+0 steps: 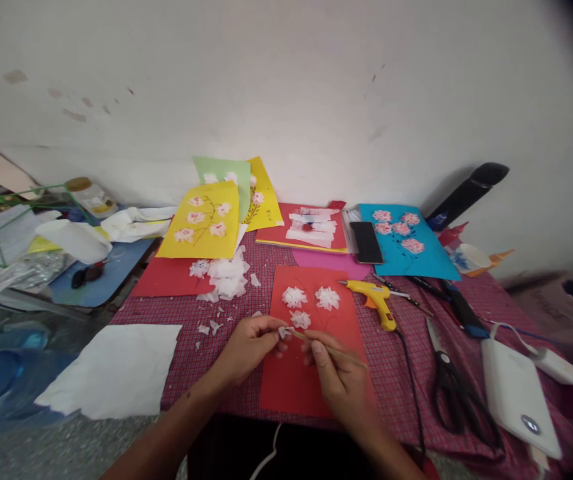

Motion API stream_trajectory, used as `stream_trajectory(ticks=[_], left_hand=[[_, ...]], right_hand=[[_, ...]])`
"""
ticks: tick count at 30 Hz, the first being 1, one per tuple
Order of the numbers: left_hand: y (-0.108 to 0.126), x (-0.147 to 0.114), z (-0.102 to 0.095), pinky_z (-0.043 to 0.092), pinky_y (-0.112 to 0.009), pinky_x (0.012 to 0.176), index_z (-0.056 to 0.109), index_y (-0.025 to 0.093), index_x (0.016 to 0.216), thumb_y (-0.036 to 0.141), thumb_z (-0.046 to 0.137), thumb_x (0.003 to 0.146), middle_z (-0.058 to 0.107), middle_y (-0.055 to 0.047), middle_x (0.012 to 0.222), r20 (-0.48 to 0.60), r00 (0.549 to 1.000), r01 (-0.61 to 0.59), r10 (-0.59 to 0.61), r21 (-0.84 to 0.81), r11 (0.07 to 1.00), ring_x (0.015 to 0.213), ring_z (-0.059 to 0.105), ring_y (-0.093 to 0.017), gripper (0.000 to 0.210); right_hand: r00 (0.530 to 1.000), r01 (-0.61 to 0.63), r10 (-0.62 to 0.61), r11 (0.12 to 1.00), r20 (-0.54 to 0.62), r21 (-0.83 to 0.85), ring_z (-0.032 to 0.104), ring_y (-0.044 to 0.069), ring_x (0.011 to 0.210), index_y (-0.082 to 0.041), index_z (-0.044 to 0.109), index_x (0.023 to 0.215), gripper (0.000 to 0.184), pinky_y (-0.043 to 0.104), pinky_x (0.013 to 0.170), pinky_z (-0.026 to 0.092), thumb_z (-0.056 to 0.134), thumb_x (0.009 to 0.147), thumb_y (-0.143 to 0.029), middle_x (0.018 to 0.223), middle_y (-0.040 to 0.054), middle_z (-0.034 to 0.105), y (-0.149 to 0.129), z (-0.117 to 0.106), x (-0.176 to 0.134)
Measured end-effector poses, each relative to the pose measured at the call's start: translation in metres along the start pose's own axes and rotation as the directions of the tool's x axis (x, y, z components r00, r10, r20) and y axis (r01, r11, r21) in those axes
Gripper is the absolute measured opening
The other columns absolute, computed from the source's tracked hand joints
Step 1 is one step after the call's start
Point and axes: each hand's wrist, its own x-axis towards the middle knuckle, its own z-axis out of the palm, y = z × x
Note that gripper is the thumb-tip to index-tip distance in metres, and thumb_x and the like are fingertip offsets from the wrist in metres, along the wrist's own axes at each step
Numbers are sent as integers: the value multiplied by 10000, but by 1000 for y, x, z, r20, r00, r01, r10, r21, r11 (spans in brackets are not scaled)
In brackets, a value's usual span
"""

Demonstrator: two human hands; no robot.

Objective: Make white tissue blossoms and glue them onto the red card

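My left hand (254,343) is closed in a pinch on a small piece of white tissue paper (283,332). My right hand (339,373) grips a thin wooden stick (339,352), whose tip touches that tissue. Both hands are above a red sheet of paper (286,390) that bears several white tissue flowers (294,297) and faint drawn stems. Just right of the sheet lies a yellow glue gun (379,303) with its cord trailing forward. Torn tissue pieces (229,275) are heaped behind and left of my left hand.
Black-handled scissors (459,393) and a white power bank (519,393) lie at the right. Yellow flower paper (201,223), a blue flower sheet (406,263) and a phone (366,243) line the back. A white paper sheet (116,370) overhangs the left table edge.
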Motion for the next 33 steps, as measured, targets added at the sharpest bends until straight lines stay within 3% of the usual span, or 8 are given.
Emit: stream_trajectory(ticks=[2,5,11,15,21,24,28,33], left_hand=[[-2,-4,1,530,-296,691,726,174,964,264,637,784,736,-52,904,48,999,17,-16,-19,1000,755,668,-167,220],[-5,-12,5,512,-281,680,737,174,971,286,644,811,734,-42,854,91,996,20,-26,66,998,711,652,-153,216],[-7,-24,17,449,-265,671,723,189,845,277,583,893,691,-8,733,87,990,-141,113,472,871,679,609,-146,172],[-5,-26,20,410,-264,667,658,191,805,287,524,955,668,0,752,165,976,-211,139,589,780,693,589,-141,222],[-9,-23,21,449,-276,749,619,193,931,285,433,1020,666,-33,889,323,932,-345,165,653,674,804,601,-158,226],[-14,-13,20,460,-285,782,633,183,949,246,424,1022,644,-44,912,386,898,-438,211,733,520,833,592,-167,231],[-18,7,18,456,-290,738,652,174,861,253,441,1017,614,-53,863,396,884,-454,249,855,250,804,572,-183,274],[-18,26,19,464,-308,725,660,164,898,210,450,1004,637,-64,851,387,881,-431,272,894,124,789,587,-200,240]], right_hand=[[994,-94,97,993,-41,75,688,194,650,-206,736,828,285,327,649,576,532,990,-323,759,62,733,1,-1,-2],[951,-271,305,909,-61,318,644,164,517,-178,720,925,281,289,504,544,583,961,-421,740,54,728,8,0,-10],[833,-457,553,667,21,588,597,136,464,-163,700,960,299,244,426,485,654,916,-455,691,28,697,27,-1,-36],[896,-402,440,763,49,506,619,138,501,-195,707,1058,257,260,480,514,678,906,-400,750,31,709,27,-18,-42],[983,-184,183,978,25,101,714,214,725,-217,745,718,275,319,650,578,624,937,-329,733,68,734,19,-40,-31],[996,-87,88,996,19,-29,726,249,876,-236,728,712,260,354,759,581,619,937,-306,695,56,734,20,-39,-22],[999,-35,33,987,-20,-157,730,237,821,-225,728,811,202,359,726,590,600,946,-303,902,90,772,27,-29,-9],[995,69,-54,976,80,-205,724,221,828,-230,721,986,171,359,755,586,552,968,-254,948,70,764,34,-21,3]])
